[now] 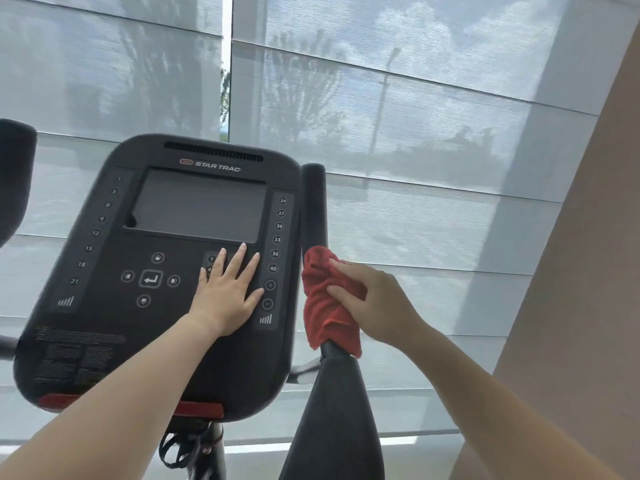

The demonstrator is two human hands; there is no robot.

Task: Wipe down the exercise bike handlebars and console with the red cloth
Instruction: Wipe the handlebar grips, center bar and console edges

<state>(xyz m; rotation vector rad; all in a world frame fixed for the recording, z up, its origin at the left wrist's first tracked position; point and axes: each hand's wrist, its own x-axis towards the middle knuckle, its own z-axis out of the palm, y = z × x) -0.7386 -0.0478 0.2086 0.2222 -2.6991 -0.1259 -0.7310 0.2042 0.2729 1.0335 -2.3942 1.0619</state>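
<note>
The black console (pixel 114 317) of the exercise bike fills the left middle, with a dark screen and button rows. My left hand (pixel 227 294) lies flat on its lower right keypad, fingers spread, holding nothing. To the right of the console rises the black right handlebar (pixel 313 202). The red cloth (pixel 323 303) is wrapped around this bar, and my right hand (pixel 370 299) grips the cloth against it. A second handlebar end (pixel 14 174) shows at the far left edge.
Grey roller blinds (pixel 433 133) cover the windows behind the bike. A beige wall or column (pixel 581 306) stands close on the right. The bike's wide black arm pad (pixel 336 420) runs down below the cloth, and a black strap (pixel 183 445) hangs under the console.
</note>
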